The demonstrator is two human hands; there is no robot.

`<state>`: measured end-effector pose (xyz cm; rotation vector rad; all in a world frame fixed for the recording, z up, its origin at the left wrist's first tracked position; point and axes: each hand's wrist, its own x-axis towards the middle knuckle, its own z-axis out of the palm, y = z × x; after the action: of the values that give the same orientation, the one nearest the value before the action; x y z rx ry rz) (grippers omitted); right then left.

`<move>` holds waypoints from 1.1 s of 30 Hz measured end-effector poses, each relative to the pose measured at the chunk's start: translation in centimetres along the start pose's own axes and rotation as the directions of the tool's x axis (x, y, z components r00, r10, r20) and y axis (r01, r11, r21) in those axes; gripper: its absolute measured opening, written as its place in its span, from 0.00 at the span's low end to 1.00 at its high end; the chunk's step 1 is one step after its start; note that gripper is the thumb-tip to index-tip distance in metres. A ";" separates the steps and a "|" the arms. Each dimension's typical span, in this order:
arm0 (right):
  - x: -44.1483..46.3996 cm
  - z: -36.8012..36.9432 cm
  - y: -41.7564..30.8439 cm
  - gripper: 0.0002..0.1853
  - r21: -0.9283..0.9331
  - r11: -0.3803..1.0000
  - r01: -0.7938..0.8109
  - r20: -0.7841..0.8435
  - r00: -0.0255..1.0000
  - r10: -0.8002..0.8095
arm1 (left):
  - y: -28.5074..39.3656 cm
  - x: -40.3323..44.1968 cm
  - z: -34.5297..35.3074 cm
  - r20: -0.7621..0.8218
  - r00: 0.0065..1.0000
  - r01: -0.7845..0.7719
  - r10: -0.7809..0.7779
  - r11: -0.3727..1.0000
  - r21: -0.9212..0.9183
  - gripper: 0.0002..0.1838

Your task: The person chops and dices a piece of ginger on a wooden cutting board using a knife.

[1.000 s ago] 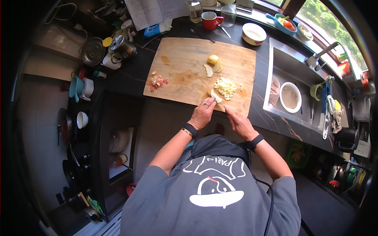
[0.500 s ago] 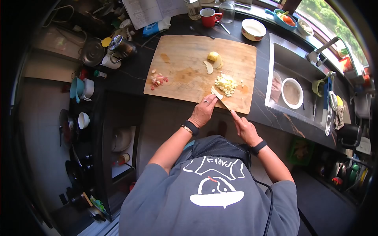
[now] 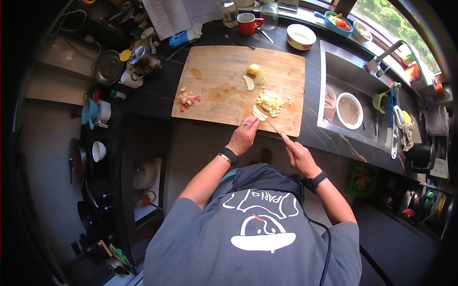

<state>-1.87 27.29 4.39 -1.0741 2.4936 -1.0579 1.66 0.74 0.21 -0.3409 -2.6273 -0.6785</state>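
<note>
On the wooden cutting board [image 3: 219,81], my left hand [image 3: 243,137] presses its closed fingertips on pale potato slices [image 3: 259,113] near the front edge. My right hand [image 3: 300,155] grips a knife [image 3: 274,127], whose thin blade angles toward those slices from the right. Just beyond them lies a heap of finely diced potato [image 3: 270,103]. Farther back sit a cut potato [image 3: 253,70] with its yellow skin and a loose slice [image 3: 248,83]. Small chopped pink pieces [image 3: 190,100], perhaps meat, are at the board's left. The knife's handle is hidden in my right hand.
A sink [image 3: 329,119] holding a white bowl [image 3: 349,110] is to the right. Behind the board stand a red mug [image 3: 247,24], a glass [image 3: 269,18] and a patterned bowl [image 3: 301,37]. A metal pot [image 3: 108,68] is at the left.
The knife and my right hand have shifted slightly right, away from the slices under my left fingertips. The whole view has shifted a little; the board's other contents look unchanged.
</note>
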 end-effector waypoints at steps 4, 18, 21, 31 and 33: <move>3.0 2.7 1.3 0.30 -0.008 0.995 0.098 -0.047 0.994 -0.098 | -0.1 -0.1 0.2 0.004 1.000 -0.018 0.018 1.000 0.011 0.16; 3.6 3.8 1.3 0.31 -0.014 1.000 0.017 0.047 0.999 -0.017 | -0.2 -0.6 0.3 0.008 1.000 -0.008 0.007 0.999 0.036 0.18; 0.7 2.3 1.7 0.33 -0.020 1.000 -0.005 0.082 0.997 0.007 | -0.2 -0.2 0.0 0.032 0.999 -0.018 0.017 0.999 0.030 0.18; -6.8 -2.7 0.7 0.28 0.047 0.998 -0.034 -0.062 0.997 0.036 | -2.7 1.9 -2.3 0.117 0.993 0.000 0.015 0.992 -0.128 0.13; -5.7 -3.4 -0.1 0.25 0.102 0.994 -0.043 -0.138 0.989 0.057 | -4.0 3.4 -2.2 0.170 0.978 -0.104 0.125 0.986 -0.127 0.14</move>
<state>0.61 33.04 6.43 -0.9338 2.5299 -1.2690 -1.99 -3.37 1.83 -0.6092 -2.7133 -0.7986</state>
